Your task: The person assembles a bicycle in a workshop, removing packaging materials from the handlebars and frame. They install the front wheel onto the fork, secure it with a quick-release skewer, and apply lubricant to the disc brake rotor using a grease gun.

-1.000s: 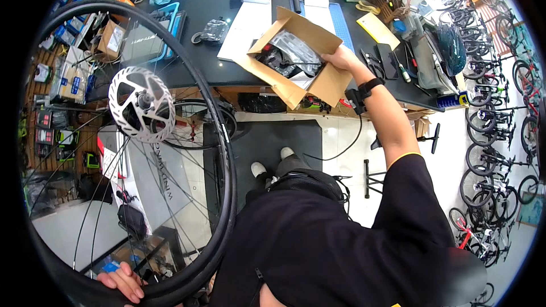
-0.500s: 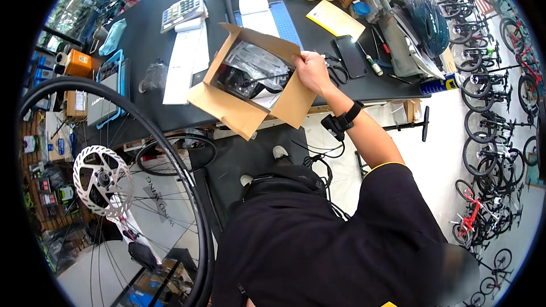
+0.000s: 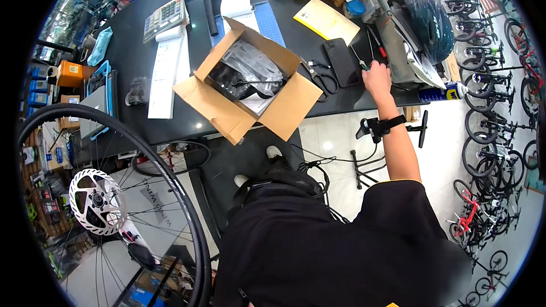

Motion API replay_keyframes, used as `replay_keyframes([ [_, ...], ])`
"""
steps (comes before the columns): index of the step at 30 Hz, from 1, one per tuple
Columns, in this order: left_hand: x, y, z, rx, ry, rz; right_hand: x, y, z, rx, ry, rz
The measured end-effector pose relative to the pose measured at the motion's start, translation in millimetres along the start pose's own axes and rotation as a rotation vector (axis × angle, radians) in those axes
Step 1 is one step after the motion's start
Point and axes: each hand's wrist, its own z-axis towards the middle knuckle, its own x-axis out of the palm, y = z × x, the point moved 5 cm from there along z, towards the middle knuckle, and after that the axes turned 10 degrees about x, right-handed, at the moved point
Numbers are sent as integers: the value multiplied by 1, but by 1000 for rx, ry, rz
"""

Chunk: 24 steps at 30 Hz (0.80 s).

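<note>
My right hand (image 3: 377, 79) is at the right part of the dark table, its fingers closed over the handle of a screwdriver (image 3: 357, 57). Only the shaft and a bit of green show beyond the fingers. Beside it lie a black phone (image 3: 342, 62), a pair of black-handled scissors (image 3: 323, 82) and a red-and-black tool (image 3: 380, 48). An open cardboard box (image 3: 293, 102) stands at the table's front edge, flaps folded out, with clear plastic bags (image 3: 253, 65) and black parts inside. No part of my left hand shows.
At the left a bicycle wheel (image 3: 149, 149) with a brake disc (image 3: 98, 200) rises near me. On the table are a calculator (image 3: 165, 18), papers (image 3: 162, 91), a yellow envelope (image 3: 325, 20), a helmet (image 3: 435, 25) and a blue spray can (image 3: 441, 93). Bicycles line the right side.
My right hand has let go of the box flap and moved right to the screwdriver, closing on its handle. The view has shifted slightly.
</note>
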Motion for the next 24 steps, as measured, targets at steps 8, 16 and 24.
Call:
replay_keyframes([
  [8, 12, -10, -2, -268, -47, -130, -4, -13, 7, -159, -48, 77],
  [16, 36, -13, -2, -201, 45, -22, -149, 120, -63, -475, 144, 1032],
  [24, 31, -17, -14, -191, 5, 84, -234, 346, -262, -1073, 619, 1438],
])
